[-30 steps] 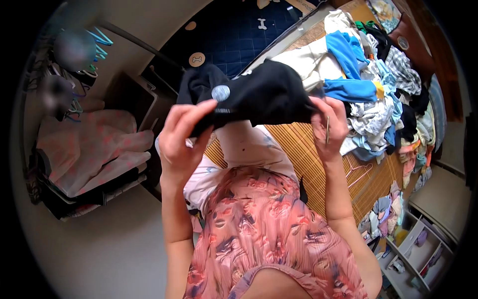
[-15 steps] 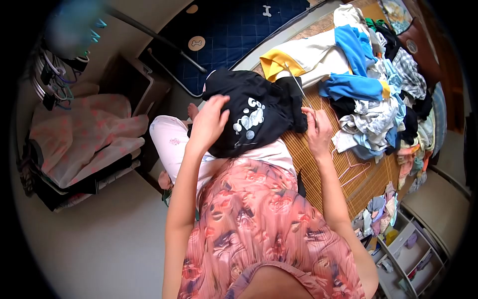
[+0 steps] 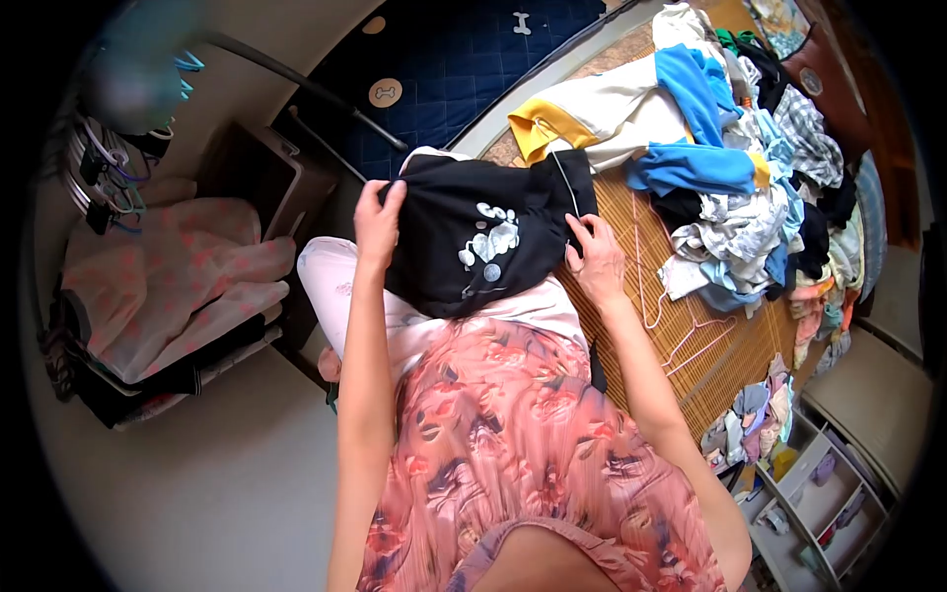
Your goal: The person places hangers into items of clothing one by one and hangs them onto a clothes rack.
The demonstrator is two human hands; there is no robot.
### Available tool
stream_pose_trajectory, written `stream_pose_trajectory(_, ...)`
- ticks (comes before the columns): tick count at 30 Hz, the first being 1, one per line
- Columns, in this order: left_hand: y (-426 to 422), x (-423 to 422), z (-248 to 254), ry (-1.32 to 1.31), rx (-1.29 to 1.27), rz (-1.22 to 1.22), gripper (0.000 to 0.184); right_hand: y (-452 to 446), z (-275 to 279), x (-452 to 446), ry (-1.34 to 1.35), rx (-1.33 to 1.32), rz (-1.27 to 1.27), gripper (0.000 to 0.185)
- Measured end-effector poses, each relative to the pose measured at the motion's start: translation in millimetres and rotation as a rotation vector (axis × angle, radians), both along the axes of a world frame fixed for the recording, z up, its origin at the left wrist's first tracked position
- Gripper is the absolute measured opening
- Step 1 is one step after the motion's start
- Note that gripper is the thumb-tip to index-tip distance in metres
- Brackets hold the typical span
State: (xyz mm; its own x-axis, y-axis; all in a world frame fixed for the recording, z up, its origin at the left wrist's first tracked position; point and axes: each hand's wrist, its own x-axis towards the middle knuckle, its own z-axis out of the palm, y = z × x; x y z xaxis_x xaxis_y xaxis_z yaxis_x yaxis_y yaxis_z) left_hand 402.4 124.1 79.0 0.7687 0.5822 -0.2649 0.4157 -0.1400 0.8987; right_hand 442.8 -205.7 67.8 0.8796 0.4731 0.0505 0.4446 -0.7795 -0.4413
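A black garment (image 3: pixel 434 252) with a white cartoon print lies across my lap. My left hand (image 3: pixel 378 225) pinches its left edge between thumb and fingers. At the garment's right end, my right hand (image 3: pixel 596 259) grips a thin pale clothes hanger (image 3: pixel 566 183). One arm of the hanger lies over the black fabric, and the rest is hidden by the cloth and my fingers.
A white, blue and yellow top (image 3: pixel 602 113) lies beyond my right hand, beside a heap of clothes (image 3: pixel 750 217). Pink hangers (image 3: pixel 698 337) rest on the bamboo mat (image 3: pixel 631 340). A divided drawer box (image 3: pixel 819 493) stands at lower right; more hangers (image 3: pixel 99 168) hang at left.
My left hand has moved left and closed on the garment's edge, spreading the fabric wider. My right hand has shifted left and down with the hanger, which now lies across the black cloth.
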Motion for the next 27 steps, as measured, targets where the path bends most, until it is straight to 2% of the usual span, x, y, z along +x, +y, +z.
stream_pose_trajectory(2,13,-22,5,-0.205,-0.024,0.09,0.024,4,2,1,0.022,-0.016,0.01,0.05)
stream_pose_trajectory(4,26,-47,11,-0.232,-0.128,0.23,0.022,6,3,1,0.09,-0.032,0.044,0.047)
stream_pose_trajectory(6,34,-69,11,-0.056,0.035,0.239,0.023,8,3,3,0.141,-0.053,0.076,0.043)
stream_pose_trajectory(8,42,-90,5,0.232,0.17,-0.002,0.025,13,3,4,0.113,0.034,0.057,0.031)
stream_pose_trajectory(9,35,-93,9,0.18,0.389,-0.125,0.026,18,8,7,0.109,0.087,0.03,0.029)
stream_pose_trajectory(10,30,-90,16,0.32,0.326,-0.175,0.028,23,15,10,0.105,0.14,0.003,0.027)
stream_pose_trajectory(12,17,-83,8,0.161,0.658,-0.255,0.036,39,22,15,0.081,0.206,-0.012,0.022)
stream_pose_trajectory(13,10,-71,7,0.074,0.678,-0.249,0.043,48,23,18,0.063,0.213,-0.008,0.022)
stream_pose_trajectory(15,2,-46,-3,0.031,0.516,-0.281,0.042,61,21,17,0.056,0.159,0.016,0.025)
stream_pose_trajectory(16,-1,-31,-10,0.006,0.454,-0.295,0.043,64,31,19,0.239,0.076,0.057,0.026)
stream_pose_trajectory(18,-7,-5,-18,-0.017,0.4,-0.328,0.044,67,40,16,0.349,0.25,-0.009,0.022)
stream_pose_trajectory(19,-8,3,-24,-0.007,0.349,-0.329,0.051,63,47,19,0.269,0.329,-0.012,0.019)
stream_pose_trajectory(20,-7,7,-29,0.061,0.351,-0.36,0.054,57,56,22,0.19,0.409,-0.018,0.017)
stream_pose_trajectory(22,-7,12,-32,0.197,0.355,-0.433,0.063,46,88,25,0.287,0.482,-0.102,0.015)
stream_pose_trajectory(24,-6,15,-23,0.291,0.414,-0.398,0.048,30,100,30,0.242,0.463,-0.031,0.013)
stream_pose_trajectory(26,1,17,4,0.356,0.439,-0.402,0.034,28,114,35,0.115,0.556,0.02,0.013)
stream_pose_trajectory(27,7,19,10,0.112,0.483,-0.221,0.021,22,116,39,0.093,0.571,0.003,0.014)
